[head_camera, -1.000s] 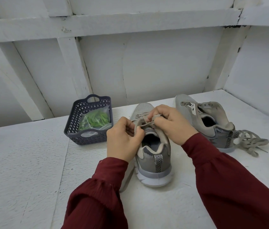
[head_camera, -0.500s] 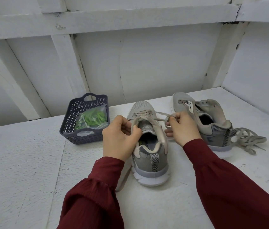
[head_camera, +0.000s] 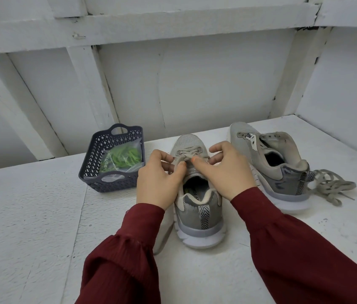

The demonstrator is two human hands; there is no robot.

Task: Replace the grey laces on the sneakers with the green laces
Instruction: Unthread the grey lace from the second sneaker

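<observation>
A grey sneaker (head_camera: 197, 213) stands in front of me, heel toward me, with a grey lace (head_camera: 187, 155) still crossed through its front eyelets. My left hand (head_camera: 158, 184) pinches that lace at the sneaker's left side. My right hand (head_camera: 228, 172) rests on the sneaker's right side, its thumb pressing on the lace crossing. A second grey sneaker (head_camera: 269, 163) lies to the right with no lace in it. Its pulled-out grey lace (head_camera: 331, 186) is heaped behind its heel. Green laces (head_camera: 124, 157) sit in a clear bag.
The bag of green laces lies in a dark blue plastic basket (head_camera: 98, 163) at the left of the white table (head_camera: 30, 227). White walls and beams close in the back and the right side.
My right hand has come back from the right, where it had drawn the lace out, to the middle of the sneaker. My left hand has stayed at the lace.
</observation>
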